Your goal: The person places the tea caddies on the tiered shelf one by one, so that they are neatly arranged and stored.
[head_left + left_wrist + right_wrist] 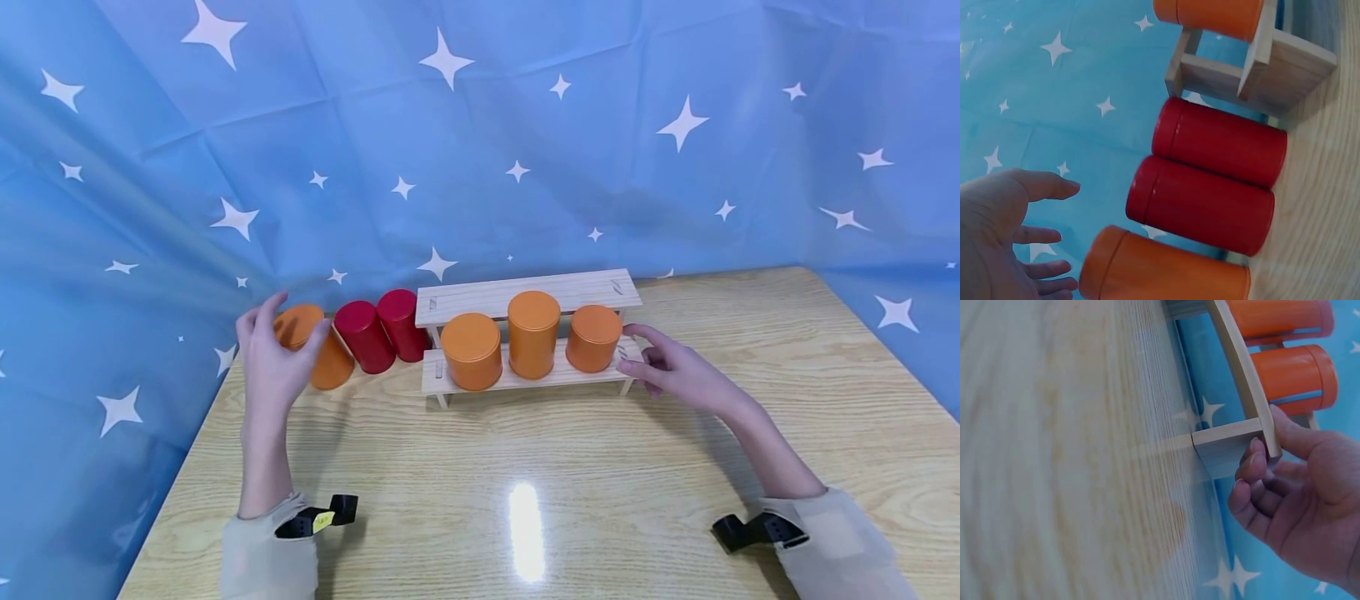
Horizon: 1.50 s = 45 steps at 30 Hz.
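Note:
An orange canister (330,367) (1166,269) stands at the table's far left. My left hand (281,342) (1054,234) is spread around its top with straight fingers; the left wrist view shows a gap between them. Two red canisters (365,336) (1204,203) stand beside it. A two-tier wooden shelf (525,292) (1241,362) carries three orange canisters (533,333) (1291,369) on its lower board. My right hand (637,354) (1266,462) pinches the right end of that lower board, thumb on one face and curled fingertips on the other.
A blue cloth with white stars (480,150) hangs close behind the canisters and shelf. The wooden table (525,500) stretches toward me. The shelf's upper board holds nothing. Black camera mounts (315,517) sit on both wrists.

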Available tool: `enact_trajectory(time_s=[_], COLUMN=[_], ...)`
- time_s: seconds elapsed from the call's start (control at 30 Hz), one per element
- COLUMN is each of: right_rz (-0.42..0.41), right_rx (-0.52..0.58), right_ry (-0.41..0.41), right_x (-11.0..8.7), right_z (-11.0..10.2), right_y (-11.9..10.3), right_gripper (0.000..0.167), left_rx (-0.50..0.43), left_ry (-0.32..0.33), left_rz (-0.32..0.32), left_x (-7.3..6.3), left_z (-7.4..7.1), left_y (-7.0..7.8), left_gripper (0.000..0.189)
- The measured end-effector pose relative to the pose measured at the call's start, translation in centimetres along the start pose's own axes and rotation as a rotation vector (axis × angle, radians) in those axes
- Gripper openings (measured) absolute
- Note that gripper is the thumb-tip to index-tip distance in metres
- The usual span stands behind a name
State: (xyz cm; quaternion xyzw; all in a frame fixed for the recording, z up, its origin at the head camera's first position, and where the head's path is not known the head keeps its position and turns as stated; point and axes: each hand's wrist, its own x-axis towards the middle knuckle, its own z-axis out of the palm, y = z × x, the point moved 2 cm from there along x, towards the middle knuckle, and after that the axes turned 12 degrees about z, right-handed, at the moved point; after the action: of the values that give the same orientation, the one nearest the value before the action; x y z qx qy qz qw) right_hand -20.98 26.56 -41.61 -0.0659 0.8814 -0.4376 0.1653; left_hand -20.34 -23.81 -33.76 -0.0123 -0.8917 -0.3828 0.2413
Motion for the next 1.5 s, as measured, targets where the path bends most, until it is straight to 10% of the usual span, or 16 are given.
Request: enact_trajectory(time_s=[0.9, 1.5], right_rz=[0.017, 0.016], right_rx=[0.002, 0.023], right_ry=[0.000, -0.008], right_x=[-0.1, -0.2], right_z=[0.0, 0.0], right_y=[-0.1, -0.3], right_gripper=[0.061, 0.063], left_rx=[-0.091, -0.135], left_ry=[-0.058, 0.272], left_rz=[-0.055, 0.070], left_x=[0.2, 0.4], left_z=[1.4, 0.4], left_y=[-4.6, -2.2], left_gripper=[0.084, 0.075])
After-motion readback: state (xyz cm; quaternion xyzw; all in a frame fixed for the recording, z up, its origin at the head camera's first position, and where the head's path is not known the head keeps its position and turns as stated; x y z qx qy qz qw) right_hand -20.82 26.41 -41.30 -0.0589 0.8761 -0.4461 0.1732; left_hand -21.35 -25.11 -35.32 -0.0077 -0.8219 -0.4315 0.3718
